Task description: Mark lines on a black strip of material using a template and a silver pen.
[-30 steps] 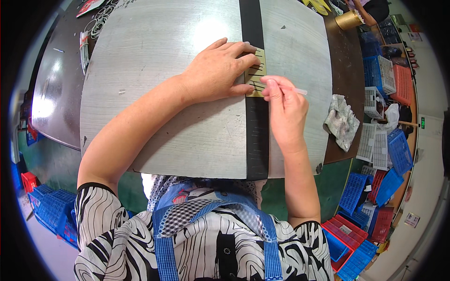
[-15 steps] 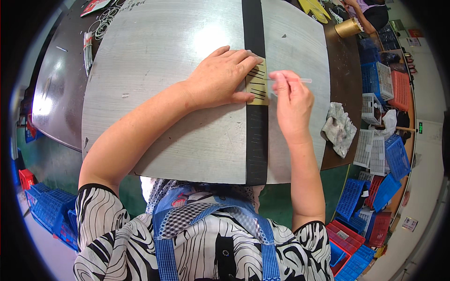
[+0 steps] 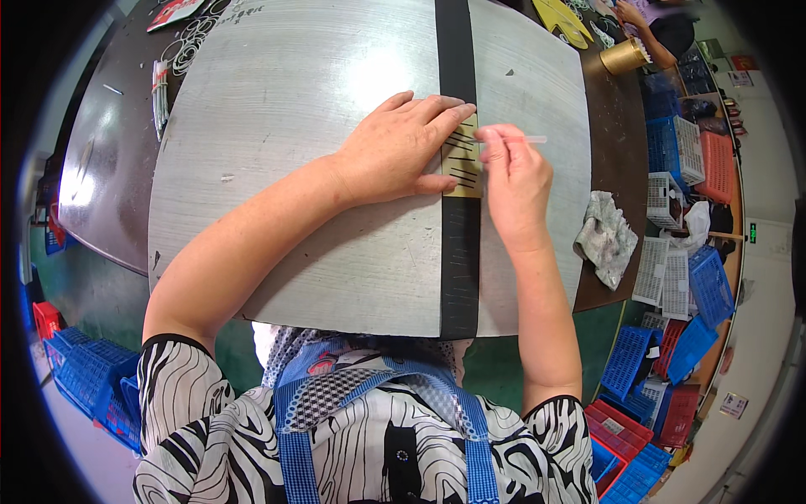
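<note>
A black strip (image 3: 459, 269) with faint pale slanting lines runs lengthwise over a light grey wood-grain board (image 3: 336, 277). Across it lies a yellowish slotted template (image 3: 464, 191), its slots showing dark. My left hand (image 3: 399, 147) rests flat with fingers outstretched, the fingertips and thumb pressing the template's left part and hiding some of it. My right hand (image 3: 519, 181) is closed in a pinch on a slim translucent pen-like stick (image 3: 534, 139), held nearly level. Its tip, at the template's right edge near the upper slots, is partly hidden by my fingers.
A stained grey rag (image 3: 606, 239) lies right of the board. Farther back are a gold cylindrical container (image 3: 623, 57), yellow pieces (image 3: 562, 21), white cords (image 3: 193, 42) and a bundle of thin sticks (image 3: 160, 99). Another person's arm (image 3: 646, 38) shows at the far right. Plastic baskets (image 3: 628, 357) fill the right side.
My right hand has shifted slightly left and away from me along the template with the pen-like stick. My left hand stays on the template. The whole view has shifted a little.
</note>
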Tool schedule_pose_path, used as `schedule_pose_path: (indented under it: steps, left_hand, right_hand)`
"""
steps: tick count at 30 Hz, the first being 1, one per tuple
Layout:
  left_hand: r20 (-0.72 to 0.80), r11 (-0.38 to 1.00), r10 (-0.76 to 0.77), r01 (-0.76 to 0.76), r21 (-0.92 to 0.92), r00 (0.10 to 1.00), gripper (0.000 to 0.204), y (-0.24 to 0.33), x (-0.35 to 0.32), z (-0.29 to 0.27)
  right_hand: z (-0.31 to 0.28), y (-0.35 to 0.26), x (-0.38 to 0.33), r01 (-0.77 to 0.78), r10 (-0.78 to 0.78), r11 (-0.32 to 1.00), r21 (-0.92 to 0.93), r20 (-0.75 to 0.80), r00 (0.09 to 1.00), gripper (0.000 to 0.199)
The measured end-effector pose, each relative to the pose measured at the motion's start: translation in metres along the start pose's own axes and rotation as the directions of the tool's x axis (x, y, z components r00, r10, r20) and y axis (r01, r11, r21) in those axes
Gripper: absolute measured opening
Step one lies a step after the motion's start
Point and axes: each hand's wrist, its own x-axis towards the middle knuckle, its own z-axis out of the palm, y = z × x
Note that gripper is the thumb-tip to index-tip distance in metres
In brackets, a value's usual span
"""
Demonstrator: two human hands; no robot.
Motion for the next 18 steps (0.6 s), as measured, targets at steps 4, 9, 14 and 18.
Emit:
schedule_pose_path:
  steps: [4, 9, 14, 18]
  left_hand:
    - [-0.057, 0.997, 0.037, -0.033, 0.070, 0.998, 0.086, 0.000, -0.001, 0.002]
    - [-0.019, 1.000, 0.002, -0.002, -0.008, 1.000, 0.094, -0.002, -0.004, 0.002]
    - [0.017, 0.999, -0.035, 0.035, -0.021, 0.999, 0.099, 0.001, -0.001, -0.001]
    - [0.005, 0.997, -0.064, 0.064, -0.039, 0.998, 0.087, 0.001, -0.002, 0.001]
  right_hand:
    - [-0.003, 0.002, 0.003, 0.028, -0.033, 0.992, -0.127, -0.042, 0.999, 0.021]
    - [-0.002, 0.007, 0.004, -0.037, 0.037, 0.999, 0.009, -0.011, 0.999, 0.022]
    - [0.003, 0.005, 0.010, 0.060, -0.064, 0.997, -0.055, -0.059, 0.996, 0.023]
    - [0.010, 0.008, 0.013, 0.070, -0.066, 0.995, 0.077, -0.052, 0.996, 0.025]
